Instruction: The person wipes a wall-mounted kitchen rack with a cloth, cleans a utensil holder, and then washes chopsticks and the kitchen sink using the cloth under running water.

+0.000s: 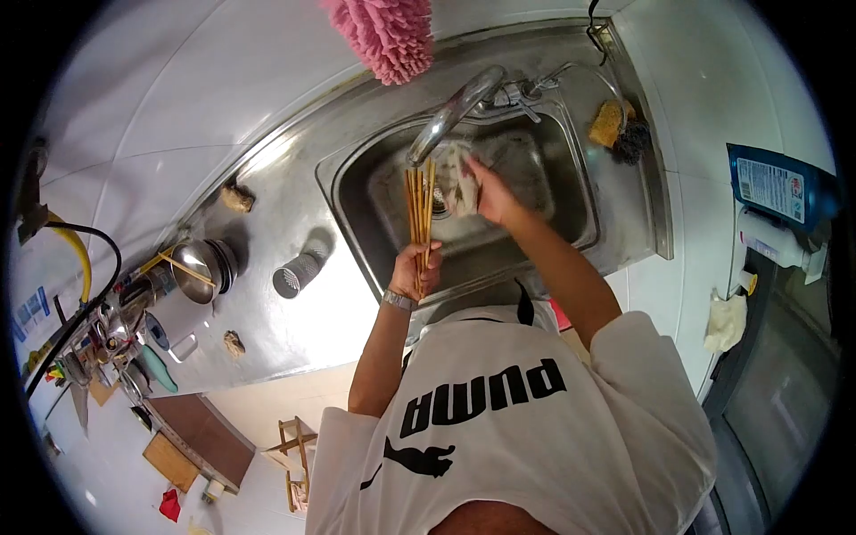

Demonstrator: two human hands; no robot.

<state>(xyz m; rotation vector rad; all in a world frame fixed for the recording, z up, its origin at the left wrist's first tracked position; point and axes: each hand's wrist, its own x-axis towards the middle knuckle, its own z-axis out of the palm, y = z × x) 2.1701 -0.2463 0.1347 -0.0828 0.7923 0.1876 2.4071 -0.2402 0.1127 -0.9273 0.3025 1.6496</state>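
My left hand (417, 269), with a metal watch on its wrist, is closed around a bundle of chopsticks (418, 203). They point up over the left side of the steel sink (578, 160), their tips just under the curved faucet (455, 116). Over the basin, my right hand (490, 192) grips a wet-looking, whitish cloth (462, 185) a little to the right of the chopsticks. The cloth partly covers the drain, and its far side is blurred.
On the counter left of the sink lies a perforated metal utensil holder (297, 275). Metal bowls (201, 270) stand farther left. A yellow sponge (609, 123) and a dark scourer (633, 143) sit at the back right. A pink duster (383, 40) hangs above; a blue bottle (774, 187) is at right.
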